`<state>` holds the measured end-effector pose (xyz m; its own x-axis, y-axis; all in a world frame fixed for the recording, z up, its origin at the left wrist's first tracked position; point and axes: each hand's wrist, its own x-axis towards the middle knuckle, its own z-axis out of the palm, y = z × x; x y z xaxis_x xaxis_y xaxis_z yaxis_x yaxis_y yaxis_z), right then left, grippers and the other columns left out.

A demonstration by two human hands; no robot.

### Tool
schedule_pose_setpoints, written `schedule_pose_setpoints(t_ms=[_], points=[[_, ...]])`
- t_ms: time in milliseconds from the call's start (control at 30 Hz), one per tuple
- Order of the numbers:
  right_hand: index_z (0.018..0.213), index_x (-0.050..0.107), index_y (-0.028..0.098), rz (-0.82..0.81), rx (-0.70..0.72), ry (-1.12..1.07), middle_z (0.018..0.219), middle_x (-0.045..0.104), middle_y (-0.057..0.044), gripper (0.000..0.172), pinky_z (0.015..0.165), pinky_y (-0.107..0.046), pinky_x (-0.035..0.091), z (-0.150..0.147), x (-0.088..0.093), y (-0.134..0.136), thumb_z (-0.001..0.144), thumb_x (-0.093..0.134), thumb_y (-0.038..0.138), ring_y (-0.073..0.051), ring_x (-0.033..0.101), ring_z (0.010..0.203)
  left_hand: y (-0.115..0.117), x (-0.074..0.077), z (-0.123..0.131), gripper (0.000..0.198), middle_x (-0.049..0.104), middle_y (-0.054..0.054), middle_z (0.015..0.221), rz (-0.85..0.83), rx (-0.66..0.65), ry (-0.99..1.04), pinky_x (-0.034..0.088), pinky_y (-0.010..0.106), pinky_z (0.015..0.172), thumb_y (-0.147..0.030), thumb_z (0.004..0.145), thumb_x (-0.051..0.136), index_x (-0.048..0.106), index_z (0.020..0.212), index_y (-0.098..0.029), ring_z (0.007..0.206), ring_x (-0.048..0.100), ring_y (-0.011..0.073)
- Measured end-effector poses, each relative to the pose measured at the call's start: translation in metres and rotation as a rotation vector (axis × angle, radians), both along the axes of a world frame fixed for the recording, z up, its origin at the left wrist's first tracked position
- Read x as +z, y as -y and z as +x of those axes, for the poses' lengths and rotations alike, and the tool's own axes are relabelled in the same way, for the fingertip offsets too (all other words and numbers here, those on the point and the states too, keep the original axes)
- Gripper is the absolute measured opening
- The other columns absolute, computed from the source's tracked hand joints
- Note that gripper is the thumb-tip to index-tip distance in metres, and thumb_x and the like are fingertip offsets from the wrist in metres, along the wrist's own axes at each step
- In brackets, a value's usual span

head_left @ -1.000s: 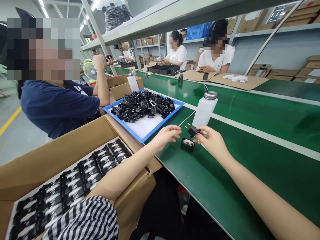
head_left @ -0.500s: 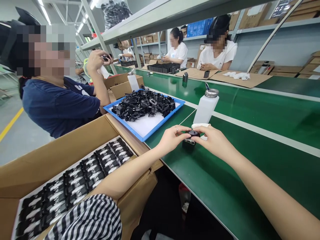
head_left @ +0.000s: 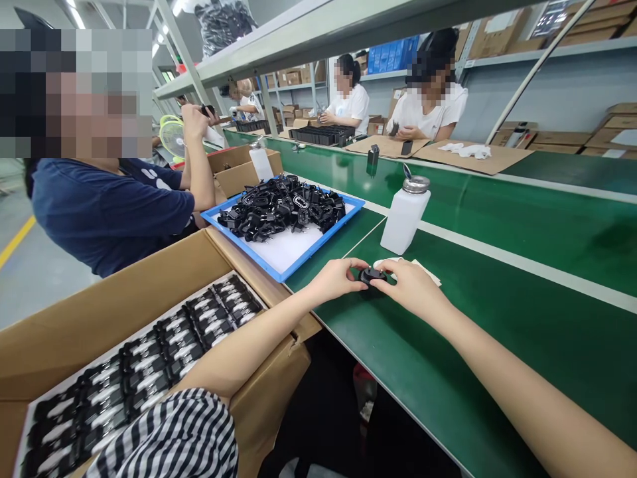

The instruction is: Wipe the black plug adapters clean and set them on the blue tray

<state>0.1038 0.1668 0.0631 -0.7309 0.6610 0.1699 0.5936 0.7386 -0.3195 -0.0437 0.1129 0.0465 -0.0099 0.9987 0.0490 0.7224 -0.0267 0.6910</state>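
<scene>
Moved: left hand [head_left: 336,279] and right hand [head_left: 411,287] have come down and together.
Fingers: both sets clenched on a black plastic plug adapter [head_left: 372,276].
Place: between the hands, just above the green bench [head_left: 497,345], beside a white cloth [head_left: 405,264].

Workbench [head_left: 497,318] layout, hands at front
Plug adapter [head_left: 372,276] between left hand [head_left: 336,279] and right hand [head_left: 411,285]; plastic bottle [head_left: 405,222] behind; plug-filled tray [head_left: 286,255] left; cardboard carton [head_left: 124,312] of packed adapters [head_left: 149,352] further left, nearer.

Adapter [head_left: 372,275] lower, white cloth [head_left: 428,274] now flat
</scene>
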Motion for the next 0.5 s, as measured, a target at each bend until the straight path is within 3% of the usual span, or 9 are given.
schedule_pose_setpoints(t_ms=[133,300,500], points=[[0.078,0.053,0.020,0.043,0.005,0.032,0.077,0.057,-0.002,0.018,0.064,-0.029,0.035,-0.0009,-0.0017,0.0001,0.071,0.044,0.033,-0.018,0.050,0.075,0.0003,-0.0014,0.0004,0.036,0.055,-0.004,0.068,0.024,0.002,0.014,0.036,0.018,0.053,-0.027,0.058,0.059,0.052,0.092,-0.018,0.057,0.049,0.0093],[0.097,0.050,0.019,0.037,-0.016,0.130,0.090,0.055,-0.007,0.036,0.067,-0.033,0.036,0.0027,0.0023,-0.0012,0.066,0.049,0.038,-0.021,0.049,0.081,0.0029,0.0040,0.0000,0.039,0.056,-0.002,0.082,0.018,-0.027,-0.012,0.037,0.018,0.056,-0.027,0.058,0.058,0.050,0.095,-0.019,0.061,0.050,0.0094],[0.092,0.055,0.021,0.073,0.007,0.226,0.084,0.057,-0.006,0.028,0.067,-0.033,0.035,0.0037,0.0058,-0.0011,0.069,0.047,0.036,-0.022,0.049,0.082,0.0032,0.0074,-0.0012,0.036,0.057,-0.001,0.071,-0.016,-0.040,-0.078,0.037,0.019,0.057,-0.030,0.062,0.057,0.052,0.096,-0.018,0.062,0.052,0.0115]])
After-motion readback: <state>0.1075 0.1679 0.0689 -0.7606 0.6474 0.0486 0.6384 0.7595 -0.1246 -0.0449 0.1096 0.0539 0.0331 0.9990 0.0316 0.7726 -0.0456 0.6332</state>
